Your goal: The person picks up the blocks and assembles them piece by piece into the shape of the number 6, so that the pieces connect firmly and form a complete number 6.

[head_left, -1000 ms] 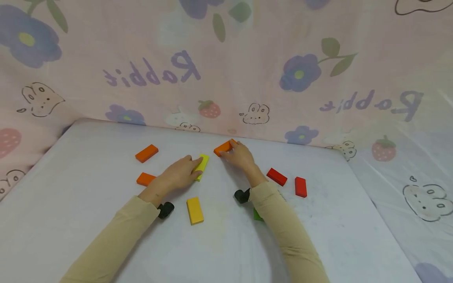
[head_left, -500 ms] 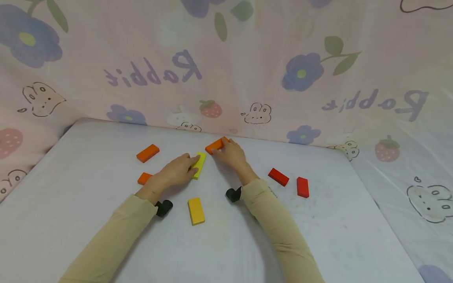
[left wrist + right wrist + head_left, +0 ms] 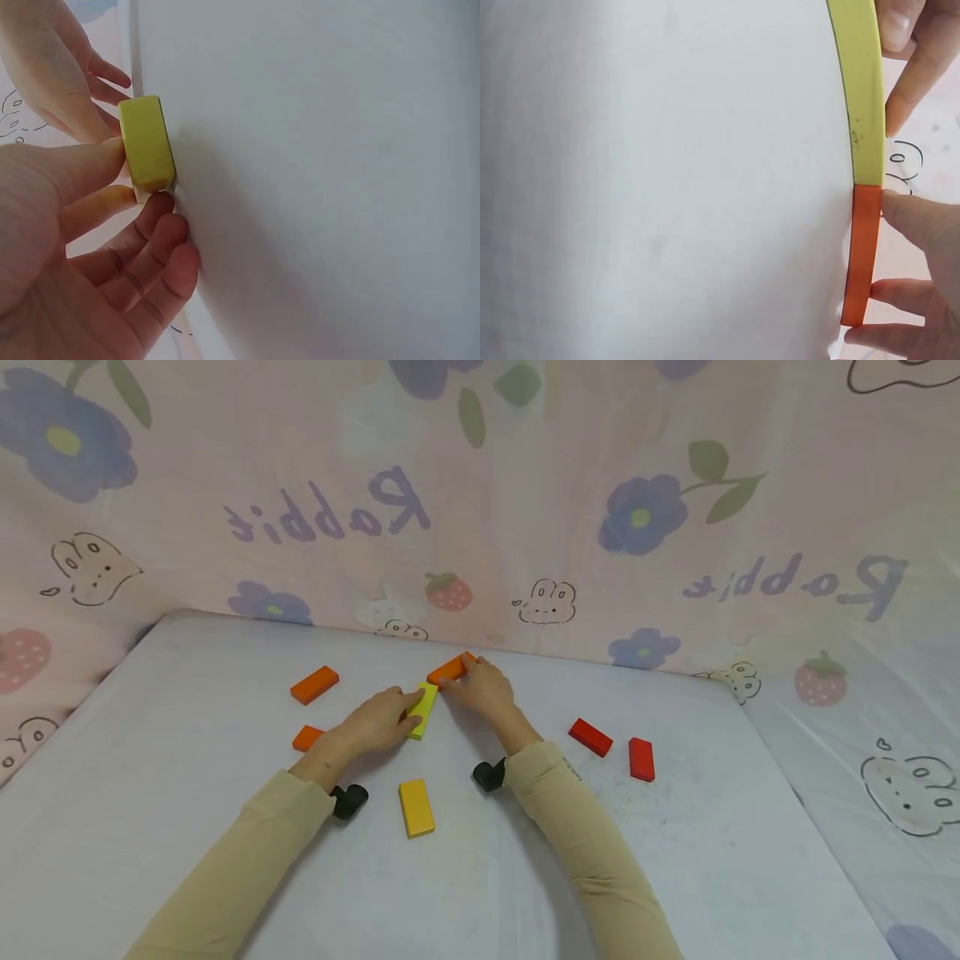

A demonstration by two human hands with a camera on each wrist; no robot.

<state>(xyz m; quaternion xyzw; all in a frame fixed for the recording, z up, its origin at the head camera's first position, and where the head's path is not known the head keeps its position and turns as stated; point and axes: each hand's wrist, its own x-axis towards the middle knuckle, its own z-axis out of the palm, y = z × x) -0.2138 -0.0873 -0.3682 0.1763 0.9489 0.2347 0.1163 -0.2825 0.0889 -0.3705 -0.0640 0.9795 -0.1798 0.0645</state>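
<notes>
My left hand [image 3: 375,724] pinches a light yellow block [image 3: 425,708] between thumb and index finger, near the middle of the table. In the left wrist view this yellow block [image 3: 147,142] shows end-on, with the other fingers curled below it. Beyond it, my right hand [image 3: 487,695] grips an orange block [image 3: 447,671], thumb on the near side and fingertips at the far end. The right wrist view shows the orange block [image 3: 862,251] standing end to end with the yellow block [image 3: 861,97], right at its end.
Two more orange blocks [image 3: 314,685] lie at the left, one partly behind the left wrist. A darker yellow block [image 3: 416,808] lies in front, and two red blocks [image 3: 641,759] at the right. A printed cloth [image 3: 495,510] hangs along the table's back edge.
My right hand has slid left with the orange block, up to the far end of the light yellow block. The left hand stays nearly in place. A green block is now hidden by the right sleeve.
</notes>
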